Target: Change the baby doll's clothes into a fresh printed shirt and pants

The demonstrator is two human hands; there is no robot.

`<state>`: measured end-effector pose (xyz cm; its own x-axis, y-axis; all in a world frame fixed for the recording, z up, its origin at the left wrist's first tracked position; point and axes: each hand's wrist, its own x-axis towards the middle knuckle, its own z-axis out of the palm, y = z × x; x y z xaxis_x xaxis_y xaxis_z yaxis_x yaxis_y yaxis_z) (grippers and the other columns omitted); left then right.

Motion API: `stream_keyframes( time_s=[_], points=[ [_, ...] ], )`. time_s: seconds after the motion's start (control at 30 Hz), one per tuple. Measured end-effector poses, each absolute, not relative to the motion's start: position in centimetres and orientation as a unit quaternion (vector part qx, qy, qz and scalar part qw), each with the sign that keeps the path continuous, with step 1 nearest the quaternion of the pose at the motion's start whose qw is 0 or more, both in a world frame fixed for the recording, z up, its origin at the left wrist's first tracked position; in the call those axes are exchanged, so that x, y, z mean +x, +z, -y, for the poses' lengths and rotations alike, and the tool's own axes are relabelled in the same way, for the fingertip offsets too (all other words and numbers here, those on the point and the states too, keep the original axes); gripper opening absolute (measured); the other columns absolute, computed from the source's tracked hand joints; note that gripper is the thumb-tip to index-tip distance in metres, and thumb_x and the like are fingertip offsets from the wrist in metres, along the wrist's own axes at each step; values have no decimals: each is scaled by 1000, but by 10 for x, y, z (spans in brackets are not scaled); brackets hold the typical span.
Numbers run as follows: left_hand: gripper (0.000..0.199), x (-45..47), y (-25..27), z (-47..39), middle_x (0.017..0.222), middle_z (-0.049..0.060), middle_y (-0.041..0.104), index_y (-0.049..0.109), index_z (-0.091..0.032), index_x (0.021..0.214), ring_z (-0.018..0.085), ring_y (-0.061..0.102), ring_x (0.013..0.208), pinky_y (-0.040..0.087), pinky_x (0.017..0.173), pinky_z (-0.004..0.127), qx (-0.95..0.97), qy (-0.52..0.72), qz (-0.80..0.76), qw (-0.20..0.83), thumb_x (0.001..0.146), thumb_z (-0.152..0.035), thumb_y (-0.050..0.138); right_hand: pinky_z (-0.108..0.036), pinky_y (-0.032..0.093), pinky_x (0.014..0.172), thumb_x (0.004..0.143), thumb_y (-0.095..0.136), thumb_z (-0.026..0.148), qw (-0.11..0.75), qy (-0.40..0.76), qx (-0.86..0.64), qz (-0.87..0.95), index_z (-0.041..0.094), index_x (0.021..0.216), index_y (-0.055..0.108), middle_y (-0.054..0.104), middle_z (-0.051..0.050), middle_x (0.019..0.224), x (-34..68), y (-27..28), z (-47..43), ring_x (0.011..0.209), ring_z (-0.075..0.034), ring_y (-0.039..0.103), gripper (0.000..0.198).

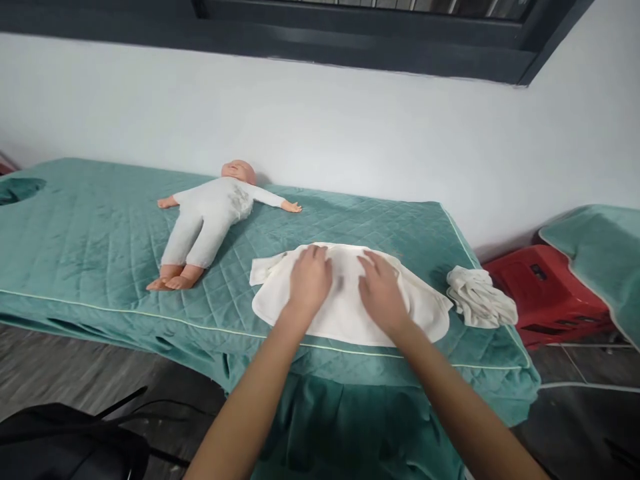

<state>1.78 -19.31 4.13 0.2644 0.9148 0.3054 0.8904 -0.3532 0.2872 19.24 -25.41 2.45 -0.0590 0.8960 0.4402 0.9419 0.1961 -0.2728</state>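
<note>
A small white baby shirt [345, 320] lies spread near the front edge of the green quilted bed, one sleeve reaching out to the left. My left hand [311, 277] rests on its left half, fingers pointing away from me. On the right half lies my right hand [383, 290], with its fingers somewhat spread. Neither hand appears to grip the fabric. Up and to the left, a baby doll [215, 207] in a pale suit lies on its back with its arms stretched out. Dark smudges show on the suit's side.
A crumpled white cloth [483, 300] sits at the right end of the bed [100, 233]. Beyond it are a red plastic stool [545, 287] and another green cover [600, 247]. A white wall [350, 133] runs along the back. A black bag [65, 440] is at lower left.
</note>
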Motion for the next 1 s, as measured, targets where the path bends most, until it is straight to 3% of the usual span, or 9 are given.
stream_keyframes(
  time_s=[0.17, 0.27, 0.37, 0.6, 1.0],
  points=[
    [40, 39, -8, 188, 148, 17, 53, 56, -7, 133, 30, 46, 141, 34, 119, 44, 803, 172, -566, 72, 98, -22, 42, -53, 27, 121, 98, 42, 32, 215, 25, -737, 640, -3, 146, 42, 43, -26, 154, 178, -26, 238, 147, -36, 34, 59],
    [44, 40, -12, 174, 146, 17, 54, 53, -8, 137, 32, 47, 138, 39, 116, 46, 783, 166, -596, 61, 99, -28, 42, -50, 27, 121, 97, 42, 35, 201, 35, -770, 604, -8, 147, 37, 41, -31, 153, 192, -30, 219, 146, -38, 35, 66],
    [48, 44, -4, 163, 143, 17, 57, 49, -10, 141, 35, 51, 132, 47, 108, 50, 765, 151, -622, 77, 98, -32, 44, -50, 31, 119, 95, 44, 34, 229, 64, -777, 584, -6, 151, 31, 38, -31, 155, 202, -26, 204, 146, -38, 36, 70],
    [57, 62, 3, 142, 152, 13, 50, 39, -18, 153, 37, 47, 134, 55, 97, 51, 764, 175, -618, 62, 101, -42, 36, -55, 28, 122, 93, 47, 40, 321, 78, -747, 577, 8, 157, 18, 14, -24, 166, 221, -22, 178, 155, -36, 16, 77],
    [60, 96, -15, 33, 154, 15, 47, 35, -15, 156, 36, 46, 137, 44, 112, 51, 769, 157, -613, 90, 103, -43, 30, -49, 27, 123, 99, 39, 45, 241, 83, -766, 590, 6, 159, 18, 13, -22, 167, 264, -25, 72, 156, -33, 16, 74]
  ],
)
